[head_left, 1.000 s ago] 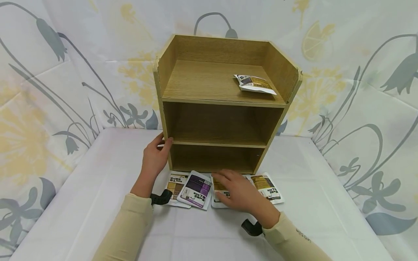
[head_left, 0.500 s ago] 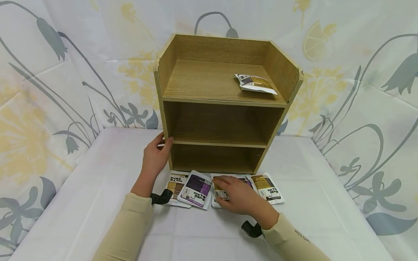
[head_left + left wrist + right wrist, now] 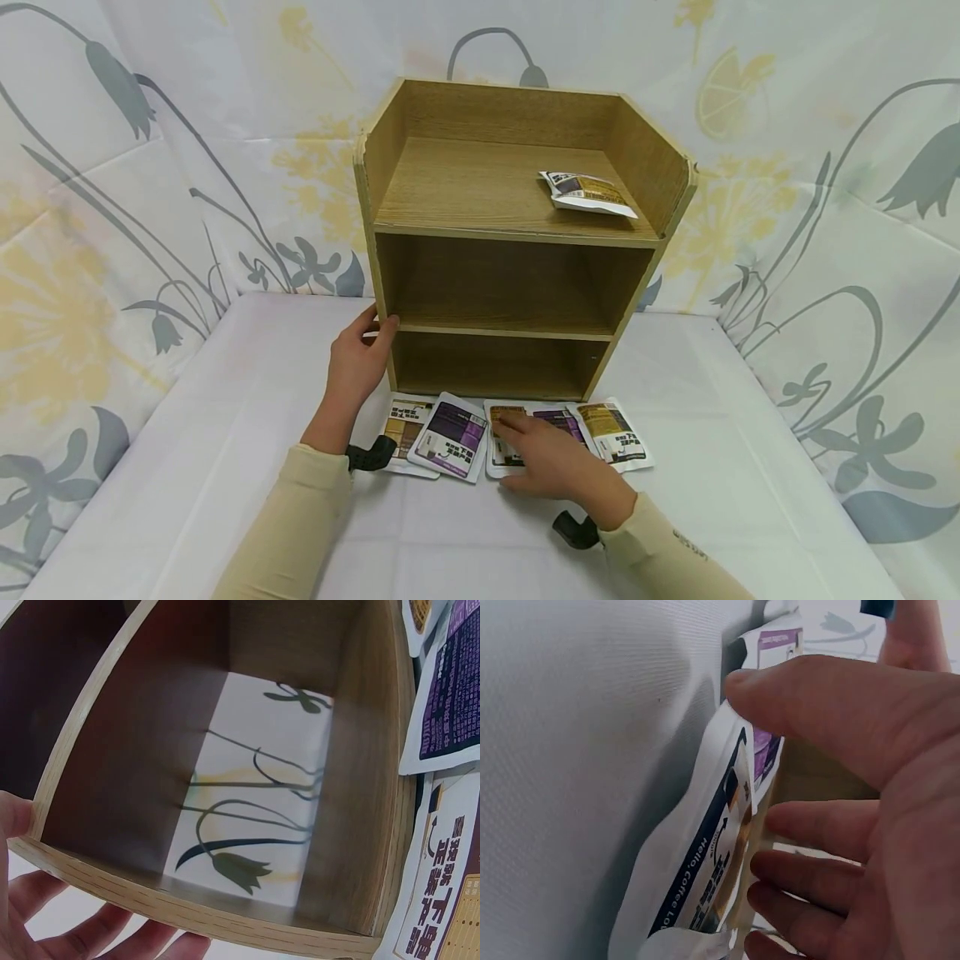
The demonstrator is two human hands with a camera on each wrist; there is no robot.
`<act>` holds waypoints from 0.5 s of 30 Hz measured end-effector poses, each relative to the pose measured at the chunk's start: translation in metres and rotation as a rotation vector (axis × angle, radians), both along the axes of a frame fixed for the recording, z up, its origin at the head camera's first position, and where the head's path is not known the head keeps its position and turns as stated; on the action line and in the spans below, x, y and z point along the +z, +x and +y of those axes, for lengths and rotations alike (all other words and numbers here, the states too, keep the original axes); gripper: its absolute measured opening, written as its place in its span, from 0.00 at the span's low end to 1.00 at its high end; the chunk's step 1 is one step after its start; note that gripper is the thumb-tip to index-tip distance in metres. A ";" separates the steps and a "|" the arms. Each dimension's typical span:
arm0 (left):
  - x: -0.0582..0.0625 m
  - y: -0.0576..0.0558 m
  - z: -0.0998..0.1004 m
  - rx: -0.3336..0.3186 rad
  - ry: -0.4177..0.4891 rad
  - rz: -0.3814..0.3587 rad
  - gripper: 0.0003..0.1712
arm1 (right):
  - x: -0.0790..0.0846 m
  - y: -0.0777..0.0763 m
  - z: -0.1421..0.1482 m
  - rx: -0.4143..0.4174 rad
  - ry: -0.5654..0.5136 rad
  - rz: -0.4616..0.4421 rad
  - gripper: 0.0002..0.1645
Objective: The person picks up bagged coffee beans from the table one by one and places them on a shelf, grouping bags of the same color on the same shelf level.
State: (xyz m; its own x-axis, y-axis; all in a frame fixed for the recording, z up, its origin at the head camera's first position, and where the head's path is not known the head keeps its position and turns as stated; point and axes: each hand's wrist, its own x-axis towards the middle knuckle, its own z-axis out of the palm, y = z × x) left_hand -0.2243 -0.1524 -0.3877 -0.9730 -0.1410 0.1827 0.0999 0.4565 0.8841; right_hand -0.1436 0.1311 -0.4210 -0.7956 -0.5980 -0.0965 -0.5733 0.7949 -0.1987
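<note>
My left hand (image 3: 358, 360) holds the left side panel of a small wooden shelf unit (image 3: 495, 235). Its thumb lies on the front edge near the middle board, and its fingers are outside the panel, as the left wrist view shows. My right hand (image 3: 551, 460) hovers over or lightly touches a brown-and-white coffee packet (image 3: 504, 454), fingers spread and relaxed. Partly under that hand is a purple packet (image 3: 561, 418). In the right wrist view, the thumb is near the edge of the brown-and-white packet (image 3: 709, 862); contact is hard to tell.
Left of the right hand lie another purple packet (image 3: 452, 437) and a brown one (image 3: 405, 425). A yellow-brown packet (image 3: 615, 433) lies at the right. One more packet (image 3: 588, 196) rests on the unit's top. White cloth (image 3: 450, 542) covers the table; a floral cloth (image 3: 787, 208) hangs behind.
My right hand has drawn back slightly toward me and lower, uncovering more of the brown-and-white packet and the purple packet beneath it. The left hand stays on the shelf unit.
</note>
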 end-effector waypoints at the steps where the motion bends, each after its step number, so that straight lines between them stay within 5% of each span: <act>1: 0.000 0.000 0.000 0.002 0.000 0.002 0.35 | 0.000 0.000 0.000 -0.004 0.002 -0.002 0.45; 15: -0.001 0.000 0.000 0.003 0.001 0.005 0.35 | -0.007 -0.003 -0.004 -0.088 0.067 -0.033 0.45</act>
State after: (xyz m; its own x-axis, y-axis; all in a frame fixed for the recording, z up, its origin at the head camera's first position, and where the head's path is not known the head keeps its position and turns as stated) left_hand -0.2244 -0.1523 -0.3883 -0.9717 -0.1440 0.1875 0.1031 0.4556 0.8842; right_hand -0.1463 0.1271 -0.4280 -0.8406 -0.5173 -0.1608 -0.4949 0.8540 -0.1606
